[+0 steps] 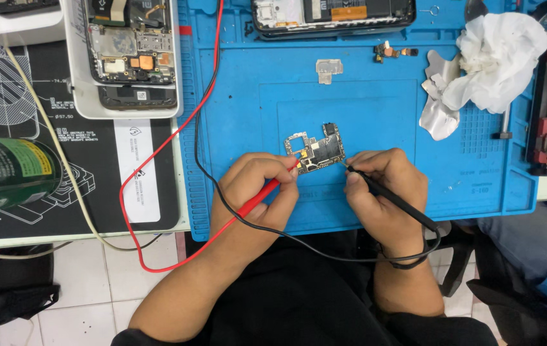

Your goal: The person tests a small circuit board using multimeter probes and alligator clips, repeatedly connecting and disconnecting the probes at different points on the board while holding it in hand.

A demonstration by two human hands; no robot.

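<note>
Blue silicone work mat (pixel 478 173) carries everything. Two opened phones: one in a white tray (pixel 75 77), one at the top edge (pixel 331 16). Crumpled white tissue (pixel 498 57) far right. One small bare circuit board (pixel 317 150) mid-mat. Left hand (pixel 254 192) pinches red probe (pixel 267 192) onto it; right hand (pixel 385 192) grips black probe (pixel 389 195), tip touching the board's right edge.

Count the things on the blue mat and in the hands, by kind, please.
Probes: 2, red probe in left hand, black probe in right hand
Loose circuit board: 1
Opened phone: 1
Metal shield: 1
Small camera part: 1
White tissue: 1
Total: 7
</note>
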